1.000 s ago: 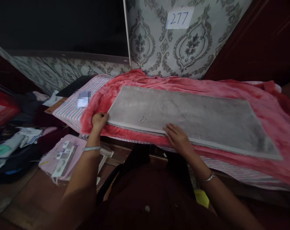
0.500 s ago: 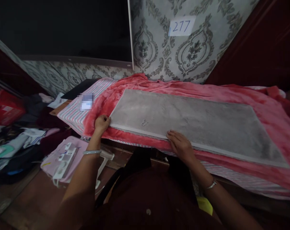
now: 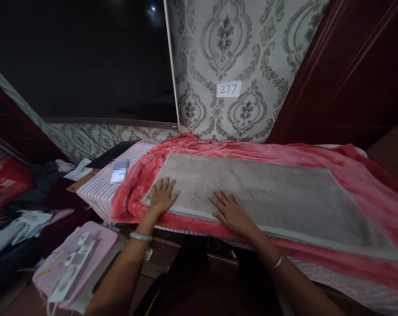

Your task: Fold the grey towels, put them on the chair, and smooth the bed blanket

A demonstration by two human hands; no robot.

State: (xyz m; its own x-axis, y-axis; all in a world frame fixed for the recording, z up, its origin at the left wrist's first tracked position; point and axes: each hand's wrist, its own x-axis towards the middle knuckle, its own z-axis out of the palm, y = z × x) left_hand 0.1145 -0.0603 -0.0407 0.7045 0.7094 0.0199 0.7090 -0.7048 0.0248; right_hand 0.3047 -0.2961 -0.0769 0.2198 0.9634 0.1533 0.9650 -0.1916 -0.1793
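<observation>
A long grey towel (image 3: pixel 277 197) lies spread flat over a red plush blanket (image 3: pixel 133 188). My left hand (image 3: pixel 162 196) rests palm down on its left end, fingers spread. Flat on the near part of the towel, right of a small stitched mark (image 3: pixel 195 198), is my right hand (image 3: pixel 233 211), its fingers also apart. Neither hand grips anything. The towel's pale near hem runs under both hands.
Striped cloth (image 3: pixel 102 186) with a blurred-out item on it shows at the blanket's left. A power strip (image 3: pixel 73 265) lies on a pink stool-like surface (image 3: pixel 100 239). Clothes (image 3: pixel 30 228) are heaped at left. Behind stand a large dark screen (image 3: pixel 87 66) and a wall with a "277" paper (image 3: pixel 229 89).
My left hand has let go of the towel's near left corner and now lies spread on top. My right hand has moved from the near edge further onto the cloth. The view has tilted up.
</observation>
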